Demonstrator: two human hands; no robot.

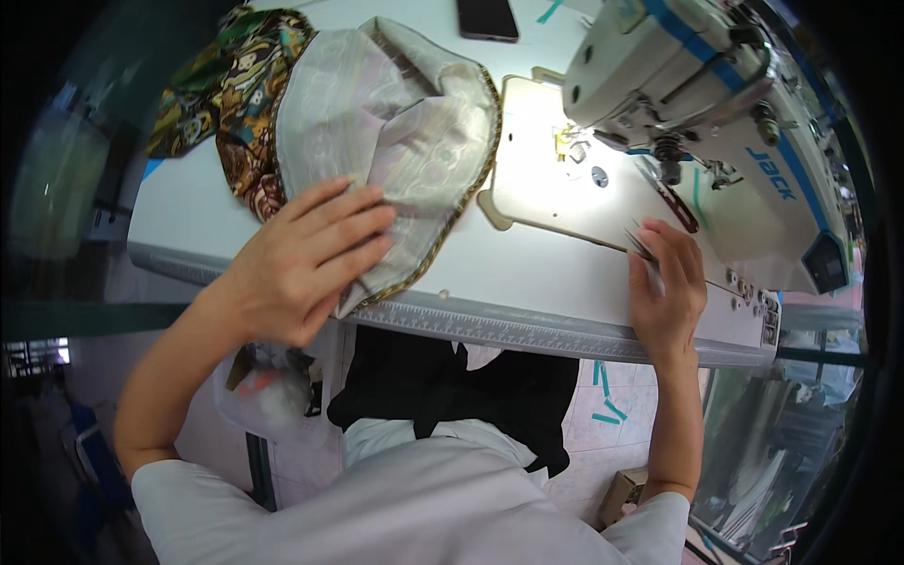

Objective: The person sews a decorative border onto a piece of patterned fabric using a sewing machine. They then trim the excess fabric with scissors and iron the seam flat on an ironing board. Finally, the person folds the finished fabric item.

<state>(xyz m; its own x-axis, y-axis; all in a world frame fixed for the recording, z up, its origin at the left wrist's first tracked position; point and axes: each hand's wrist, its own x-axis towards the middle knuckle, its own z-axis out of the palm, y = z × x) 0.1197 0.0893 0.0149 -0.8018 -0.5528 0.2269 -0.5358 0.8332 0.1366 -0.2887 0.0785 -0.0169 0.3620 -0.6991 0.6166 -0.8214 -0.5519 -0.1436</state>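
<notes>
On the left of the sewing table lies a piece of sewn cloth. Its pale inner side faces up, edged with a narrow dark patterned trim, and a gathered printed part in brown, green and gold spreads beyond it. My left hand lies on the pale cloth near its front edge, fingers stretched out. At the right, my right hand is closed round tweezers, their fine metal tips pointing toward the machine; the rest is hidden in the fingers. The sewing machine stands just beyond, its needle area lit.
Beside the machine's needle plate lies a dark red-handled tool. A black phone rests at the back. A measuring strip runs along the table's front edge. A bin stands below left; green scraps litter the floor.
</notes>
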